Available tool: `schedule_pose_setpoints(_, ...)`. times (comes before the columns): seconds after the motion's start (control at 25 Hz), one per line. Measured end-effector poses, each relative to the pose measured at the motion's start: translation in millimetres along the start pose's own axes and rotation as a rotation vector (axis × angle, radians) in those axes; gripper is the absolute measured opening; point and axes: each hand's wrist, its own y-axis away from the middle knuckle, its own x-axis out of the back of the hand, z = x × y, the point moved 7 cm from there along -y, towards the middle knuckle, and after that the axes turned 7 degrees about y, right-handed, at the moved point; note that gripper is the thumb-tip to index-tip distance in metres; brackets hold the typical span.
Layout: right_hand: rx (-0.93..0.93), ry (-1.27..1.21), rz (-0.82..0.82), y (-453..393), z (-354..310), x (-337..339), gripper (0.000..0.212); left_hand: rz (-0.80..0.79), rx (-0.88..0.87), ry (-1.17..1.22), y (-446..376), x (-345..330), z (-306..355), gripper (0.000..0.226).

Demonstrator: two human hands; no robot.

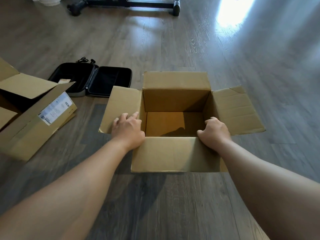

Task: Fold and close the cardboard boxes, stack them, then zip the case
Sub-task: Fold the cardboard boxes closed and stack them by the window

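An open, empty cardboard box [176, 101] stands on the wood floor in front of me, all its flaps spread outward. My left hand [127, 130] lies on the left flap near the box's near-left corner, fingers spread and lightly bent. My right hand [214, 131] grips the near-right corner, fingers curled over the rim into the box. A second cardboard box [34, 118] with a white shipping label lies open at the left. A black zip case [93, 80] lies spread open on the floor behind it.
A black metal stand base [131, 4] crosses the floor at the far top. Bright light glare falls on the floor at the top right. Bare wood floor surrounds the box to the right and front.
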Motion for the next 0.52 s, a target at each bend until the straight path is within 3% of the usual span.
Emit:
schedule_pose_setpoints(0.32, 0.309, 0.044, -0.007, 19, -82, -18, 0.040, 0.080, 0.157, -0.037, 43, 21, -96, 0.047)
schedule_pose_setpoints(0.52, 0.360, 0.078, 0.008, 28, -109, -24, 0.037, 0.066, 0.183, -0.030, 61, 28, -138, 0.047)
